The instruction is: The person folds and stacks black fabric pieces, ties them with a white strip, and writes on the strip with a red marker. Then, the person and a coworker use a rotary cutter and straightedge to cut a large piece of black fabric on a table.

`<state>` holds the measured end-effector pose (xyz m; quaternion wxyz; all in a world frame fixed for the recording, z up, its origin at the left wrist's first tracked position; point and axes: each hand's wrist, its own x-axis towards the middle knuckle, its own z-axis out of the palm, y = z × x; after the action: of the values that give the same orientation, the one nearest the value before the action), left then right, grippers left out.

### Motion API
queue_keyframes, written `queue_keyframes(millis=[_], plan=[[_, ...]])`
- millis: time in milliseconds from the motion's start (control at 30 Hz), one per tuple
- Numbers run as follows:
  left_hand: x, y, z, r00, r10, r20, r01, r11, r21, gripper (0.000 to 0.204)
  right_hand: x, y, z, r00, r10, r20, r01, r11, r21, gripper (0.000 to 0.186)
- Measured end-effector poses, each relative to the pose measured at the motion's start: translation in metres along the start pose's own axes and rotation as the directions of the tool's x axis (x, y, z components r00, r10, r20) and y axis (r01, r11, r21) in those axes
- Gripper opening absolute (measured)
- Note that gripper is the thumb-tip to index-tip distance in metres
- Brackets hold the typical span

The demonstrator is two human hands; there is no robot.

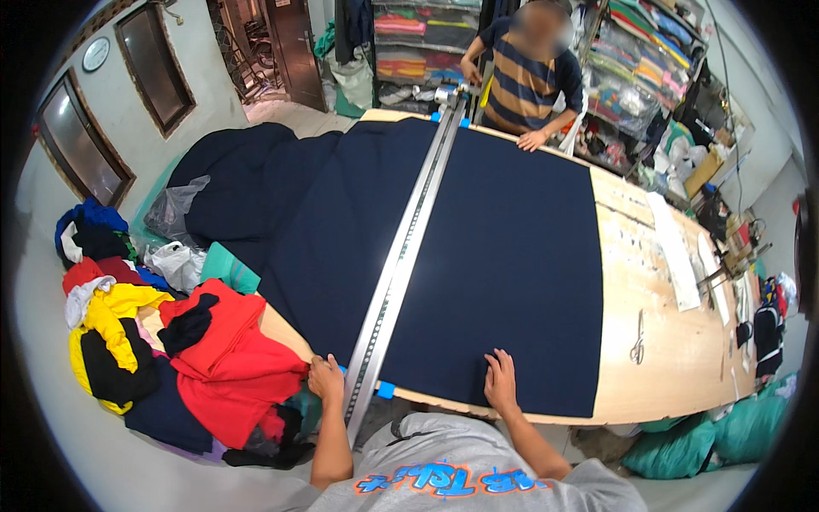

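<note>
A wide dark navy cloth [520,273] covers much of the pale wooden table [665,358], bunched at the far left. Across it runs a long metal rail [397,273], with a mechanism [450,97] at its far end and blue clamps [386,390] at both ends. Just left of the rail's near end, my left hand [326,377] has its fingers curled at the table edge; what they grip is hidden. Right of the rail, my right hand [500,375] lies on the navy cloth near its front edge, fingers spread.
A co-worker [525,77] stands across the table, one hand [532,139] on the cloth. Colored garments [205,358] are heaped at left. On the table's right lie scissors [636,341] and paper strips [678,264]. Stocked shelves [631,68] line the back; green sacks [717,435] sit at lower right.
</note>
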<state>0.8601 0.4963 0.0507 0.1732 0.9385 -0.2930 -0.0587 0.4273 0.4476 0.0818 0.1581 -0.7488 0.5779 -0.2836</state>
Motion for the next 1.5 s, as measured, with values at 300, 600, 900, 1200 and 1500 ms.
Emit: queue_keyframes(millis=[300,600,900,1200,1500], plan=[[0.074,0.054,0.065,0.781,-0.222,0.583,0.619,0.163,-0.768,0.028,-0.060,0.041,-0.042,0.890,0.375,-0.261,-0.353,0.927,0.128,0.030],[-0.084,0.195,-0.047,0.619,0.551,0.560,0.500,0.273,-0.822,0.032,-0.010,0.047,-0.100,0.669,0.315,0.674,-0.736,0.410,0.539,0.047],[-0.246,0.249,-0.013,0.028,0.682,0.730,0.190,0.714,-0.674,0.055,0.037,-0.001,-0.125,0.541,0.539,0.645,-0.837,0.268,0.478,0.109],[-0.239,0.281,0.018,0.122,0.654,0.747,0.879,0.279,-0.387,0.062,-0.014,0.079,-0.249,0.779,0.591,0.209,-0.510,0.403,0.760,0.032],[0.006,0.187,0.050,0.801,0.071,0.595,0.582,-0.328,-0.744,0.057,-0.019,0.105,-0.236,0.715,0.696,0.060,-0.476,0.422,0.772,0.029]])
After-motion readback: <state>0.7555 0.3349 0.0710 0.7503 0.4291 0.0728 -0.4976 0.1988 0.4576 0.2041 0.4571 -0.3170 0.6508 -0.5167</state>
